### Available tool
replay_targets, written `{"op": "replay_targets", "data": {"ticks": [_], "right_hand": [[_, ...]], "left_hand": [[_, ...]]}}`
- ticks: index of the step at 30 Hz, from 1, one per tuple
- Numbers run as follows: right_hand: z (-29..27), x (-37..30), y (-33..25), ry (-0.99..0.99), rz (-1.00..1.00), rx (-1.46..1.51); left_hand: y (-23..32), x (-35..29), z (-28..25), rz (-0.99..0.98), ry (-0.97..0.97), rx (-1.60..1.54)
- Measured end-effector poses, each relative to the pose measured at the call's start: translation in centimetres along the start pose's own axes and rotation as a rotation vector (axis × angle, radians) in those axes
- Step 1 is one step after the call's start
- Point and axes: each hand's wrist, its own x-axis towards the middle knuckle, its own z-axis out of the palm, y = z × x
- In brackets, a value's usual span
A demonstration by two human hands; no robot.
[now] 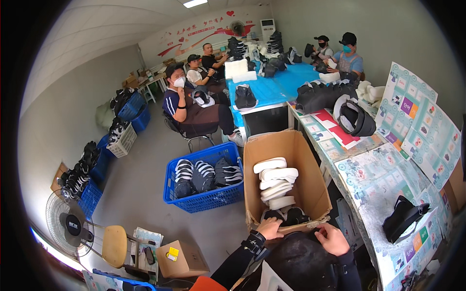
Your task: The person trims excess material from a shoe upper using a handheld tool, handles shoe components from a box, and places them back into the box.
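Note:
My left hand [270, 228] is at the near rim of a tall cardboard box [253, 145], fingers bent toward me and the rim, fingertips partly hidden. My right hand [334, 239] lies farther right, its fingers curled at the upper edge of a large, rounded black surface [301, 259] whose kind I cannot make out. What either hand grips, if anything, is hidden. Inside the box, thick white shoe soles [276, 174] are stacked. Dark shoe uppers with light edges [295, 216] lie at the near end, just beyond my left hand.
A blue crate [204, 203] of dark, striped shoe uppers stands left of the box. At right runs a worktable [369, 189] with a black shoe upper [404, 218]. Farther off, several people sit around a blue-covered table [272, 92]. A fan [70, 223] and stool [114, 245] stand lower left.

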Motion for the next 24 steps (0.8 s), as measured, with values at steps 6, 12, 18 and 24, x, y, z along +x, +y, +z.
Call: {"op": "replay_targets", "data": {"ticks": [6, 12, 18, 24], "right_hand": [[1.3, 2.0, -0.8, 0.024, -0.004, 0.110], [-6.5, -2.5, -14.7, 0.269, -1.016, 1.084], [-9.9, -6.3, -22.6, 0.039, -0.938, 1.148], [-12.0, -4.2, -20.0, -0.555, -1.340, 1.091]], "left_hand": [[-0.7, -0.5, 3.0, 0.075, 0.119, -0.333], [3.6, -0.7, -5.3, 0.202, 0.147, -0.913], [4.6, -1.5, -4.4, 0.171, -0.022, -0.988], [6.9, -2.9, -4.8, 0.246, -0.045, -0.998]]}}
